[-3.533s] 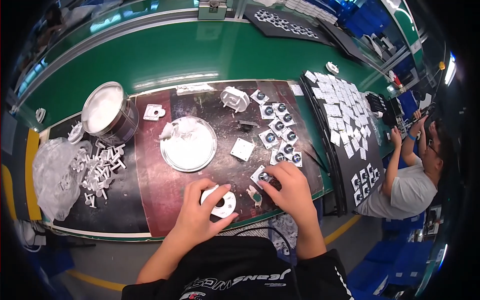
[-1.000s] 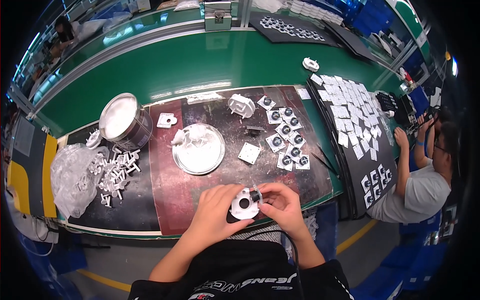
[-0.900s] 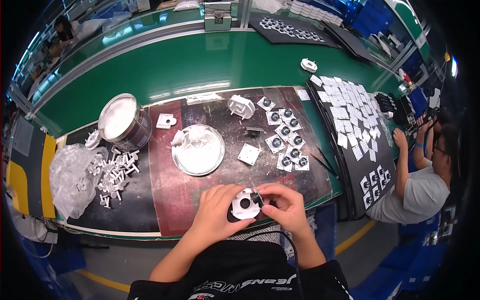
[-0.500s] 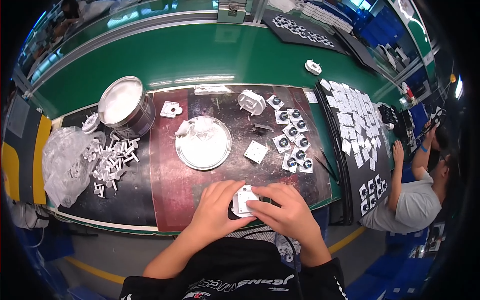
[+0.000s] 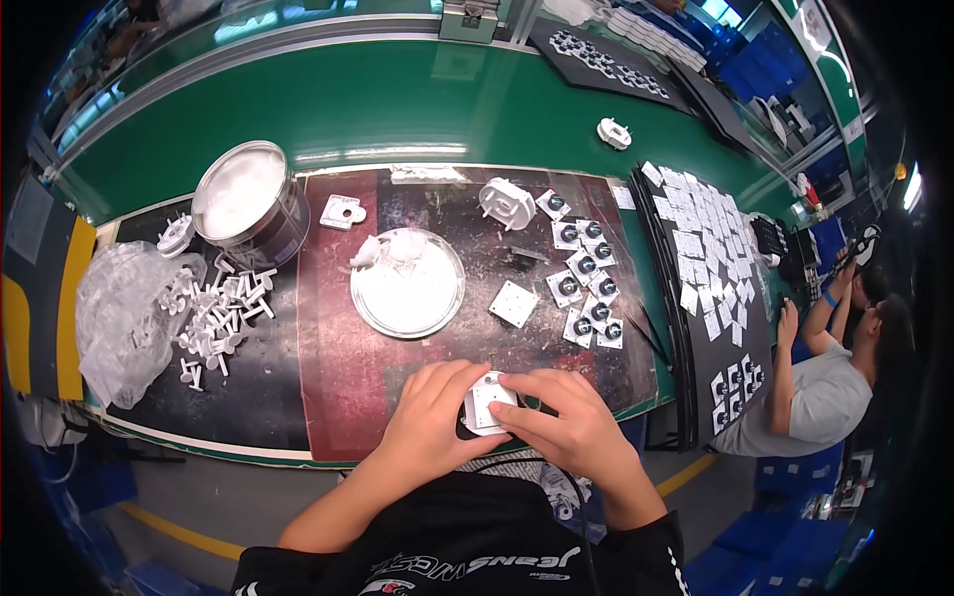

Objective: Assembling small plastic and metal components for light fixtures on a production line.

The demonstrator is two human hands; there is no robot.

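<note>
At the near edge of the bench my two hands meet around a white plastic housing with a white square plate [image 5: 489,405] lying in it. My left hand [image 5: 429,415] is closed along its left side. From the right, the fingers of my right hand [image 5: 564,412] pinch and press on the plate and the housing's rim. My fingers hide the housing's sides. Beyond them lies a loose white square plate [image 5: 514,304]. To its right sit several square plates with dark round lenses [image 5: 567,288]. A round white housing [image 5: 508,205] stands behind.
A round lid with white paste [image 5: 407,308] lies left of centre, near an open paste can [image 5: 243,194]. White T-shaped pins [image 5: 221,318] and a clear plastic bag [image 5: 129,318] are farther left. Black boards with white plates [image 5: 701,253] stand right, beside a seated co-worker [image 5: 825,397].
The whole view has shifted slightly. My hands keep the same hold on the white housing and plate, with hardly any finger movement.
</note>
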